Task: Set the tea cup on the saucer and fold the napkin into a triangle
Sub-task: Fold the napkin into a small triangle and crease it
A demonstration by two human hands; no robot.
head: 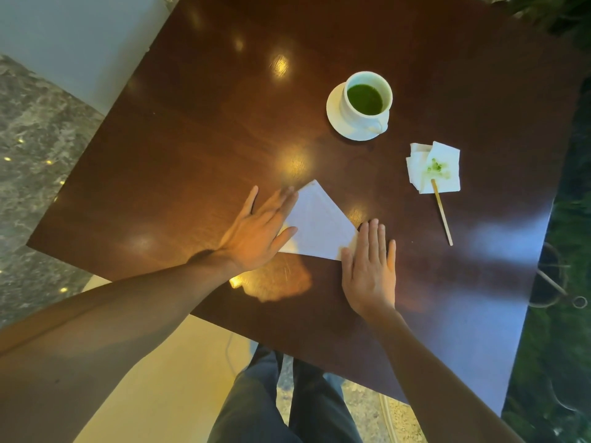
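While napkin (318,225) lies triangular — apex away, long edge near | left hand (256,231), right hand (369,270) flat, spread on corners

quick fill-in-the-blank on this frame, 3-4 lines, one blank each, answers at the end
1. The tea cup stands on the ____.
2. The napkin is folded into a ____.
3. The liquid in the cup is ____ in colour.
4. The left hand and right hand lie ____ on the napkin's corners.

Answers: saucer; triangle; green; flat
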